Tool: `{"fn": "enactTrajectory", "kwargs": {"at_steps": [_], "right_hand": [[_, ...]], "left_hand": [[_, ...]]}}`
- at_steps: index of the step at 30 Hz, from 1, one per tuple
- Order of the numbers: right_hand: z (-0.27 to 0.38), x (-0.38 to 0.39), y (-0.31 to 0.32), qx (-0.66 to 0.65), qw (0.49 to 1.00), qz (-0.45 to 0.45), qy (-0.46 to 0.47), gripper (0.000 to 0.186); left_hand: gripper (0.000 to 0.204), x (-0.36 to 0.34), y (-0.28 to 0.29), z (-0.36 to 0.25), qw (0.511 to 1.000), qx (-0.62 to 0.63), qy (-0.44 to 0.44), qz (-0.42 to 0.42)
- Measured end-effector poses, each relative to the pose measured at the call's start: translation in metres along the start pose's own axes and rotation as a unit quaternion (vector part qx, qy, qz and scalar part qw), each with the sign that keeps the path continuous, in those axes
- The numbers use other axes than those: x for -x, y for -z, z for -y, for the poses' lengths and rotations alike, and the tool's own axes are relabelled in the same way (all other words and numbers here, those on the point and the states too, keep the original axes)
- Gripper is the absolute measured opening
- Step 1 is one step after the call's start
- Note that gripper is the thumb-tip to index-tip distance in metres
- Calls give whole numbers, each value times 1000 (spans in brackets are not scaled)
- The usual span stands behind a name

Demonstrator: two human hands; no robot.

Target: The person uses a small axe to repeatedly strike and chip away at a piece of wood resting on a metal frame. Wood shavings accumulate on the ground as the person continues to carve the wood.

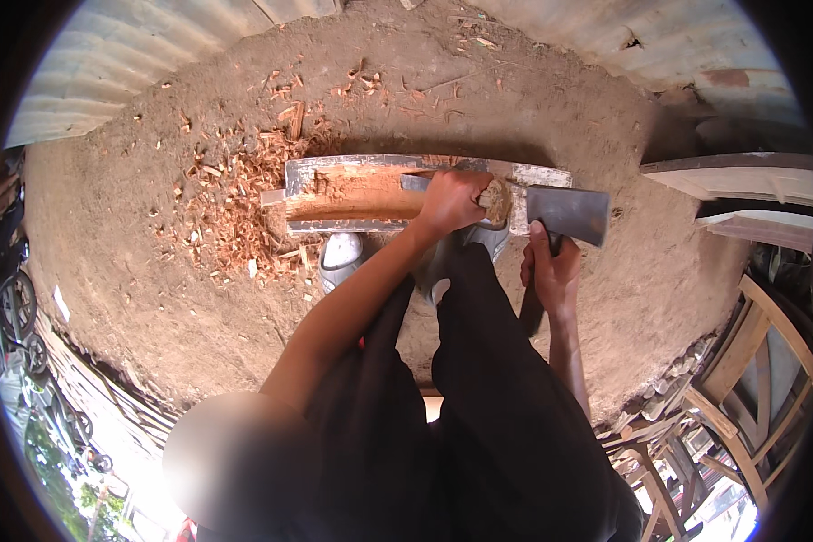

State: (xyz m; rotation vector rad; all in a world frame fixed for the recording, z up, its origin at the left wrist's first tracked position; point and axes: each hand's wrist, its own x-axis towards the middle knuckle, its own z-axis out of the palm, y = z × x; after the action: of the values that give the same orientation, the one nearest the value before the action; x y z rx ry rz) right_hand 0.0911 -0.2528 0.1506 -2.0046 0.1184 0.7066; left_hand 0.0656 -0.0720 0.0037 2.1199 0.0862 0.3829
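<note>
A long wooden block point(352, 219) with a hollowed reddish middle and worn grey-white edges lies on the ground in front of my shoes. My left hand point(453, 200) is closed round a chisel point(415, 182), its metal blade pointing left into the hollow. The thick, frayed end of the chisel's handle sticks out on the right side of my fist. To the right, my right hand point(556, 264) grips a hatchet point(569, 214) close below its broad grey head. That head is beside the block's right end, and the dark handle runs down past my wrist.
Wood chips point(235, 194) lie scattered left of the block and beyond it. My shoe point(341, 257) stands against its near side. Curved wooden pieces point(741, 176) are at the right, wooden frames point(750, 361) at lower right. Corrugated metal sheets point(154, 54) border the far side.
</note>
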Motion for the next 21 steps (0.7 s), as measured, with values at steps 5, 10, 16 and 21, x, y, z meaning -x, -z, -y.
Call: {"fn": "enactTrajectory", "kwargs": {"at_steps": [5, 10, 16, 21], "right_hand": [[-4, 3, -13, 3, 1000, 12, -2, 46], [-6, 9, -16, -78, 994, -59, 49, 40], [-3, -5, -10, 12, 999, -2, 42, 46], [-13, 1, -27, -23, 999, -34, 36, 50]], "left_hand": [[22, 0, 3, -1, 999, 24, -31, -20], [21, 1, 1, 0, 1000, 23, -6, -15], [22, -2, 3, 1, 1000, -8, -4, 7], [22, -2, -1, -1, 1000, -5, -9, -5]]}}
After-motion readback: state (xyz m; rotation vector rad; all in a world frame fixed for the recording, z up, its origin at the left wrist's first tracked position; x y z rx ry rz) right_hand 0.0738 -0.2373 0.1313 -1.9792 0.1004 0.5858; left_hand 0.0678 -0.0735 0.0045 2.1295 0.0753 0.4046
